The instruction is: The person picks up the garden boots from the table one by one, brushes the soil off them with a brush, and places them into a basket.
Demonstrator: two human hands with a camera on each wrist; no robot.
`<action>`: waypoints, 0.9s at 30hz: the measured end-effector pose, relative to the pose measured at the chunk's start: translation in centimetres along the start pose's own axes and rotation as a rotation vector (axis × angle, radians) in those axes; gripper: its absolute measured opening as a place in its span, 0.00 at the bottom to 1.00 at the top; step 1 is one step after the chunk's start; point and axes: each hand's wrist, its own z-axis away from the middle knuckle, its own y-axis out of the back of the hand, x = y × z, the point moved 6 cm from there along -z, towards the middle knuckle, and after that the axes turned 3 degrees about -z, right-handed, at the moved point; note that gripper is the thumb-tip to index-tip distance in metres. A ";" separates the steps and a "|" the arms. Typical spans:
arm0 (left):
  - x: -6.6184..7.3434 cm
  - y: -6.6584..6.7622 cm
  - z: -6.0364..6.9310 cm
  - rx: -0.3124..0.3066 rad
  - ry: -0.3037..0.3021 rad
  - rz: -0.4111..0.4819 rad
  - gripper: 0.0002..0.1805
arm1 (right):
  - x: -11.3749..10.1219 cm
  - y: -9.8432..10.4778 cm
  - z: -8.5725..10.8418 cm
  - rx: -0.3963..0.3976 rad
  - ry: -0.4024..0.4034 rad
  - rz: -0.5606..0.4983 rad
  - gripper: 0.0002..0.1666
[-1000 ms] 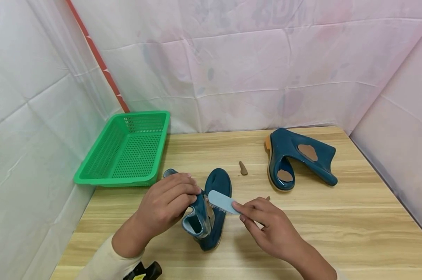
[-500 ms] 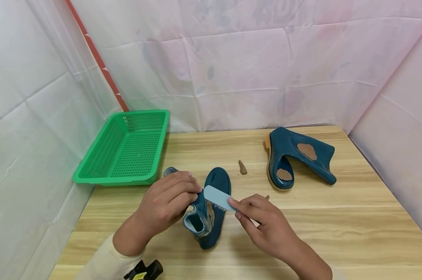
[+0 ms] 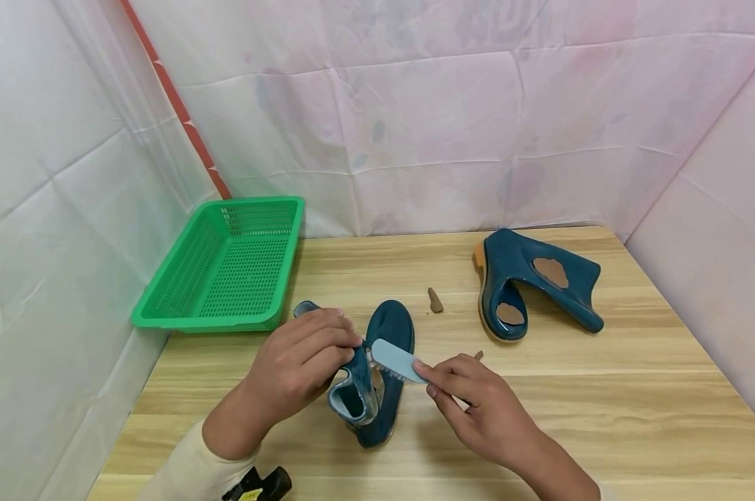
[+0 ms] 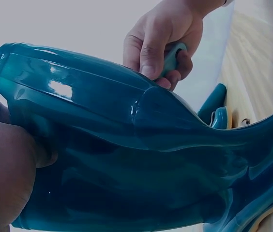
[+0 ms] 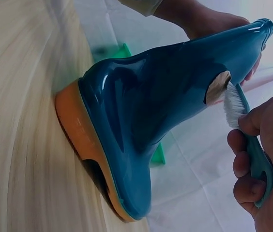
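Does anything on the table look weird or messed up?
Yes. The tipped boot on the right lies on its side instead of standing like the held boot. Both have brown blotches, maybe mud, that don't match their blue. A loose brown piece lies on the table.

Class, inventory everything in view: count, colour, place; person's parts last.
held boot: 1, teal, mid-table
lying boot: 1, teal, table's right
patches: 3 visible, brown, on boots
brush: 1, light blue, at held boot
basket: 1, green, back left
lumps: 2 visible, brown, on table
table: 1, wood-coloured, underneath
cloth walls: 3, whitish, around
stripe: 1, red, back left
device: 1, black, bottom of head view
sleeves: 2, cream, lower edge
left hand: 1, bare, on held boot
right hand: 1, bare, holding brush
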 end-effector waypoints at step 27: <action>0.1 0.2 0.1 0.023 -0.005 -0.001 0.11 | -0.9 0.0 -0.7 0.055 0.077 -0.024 0.34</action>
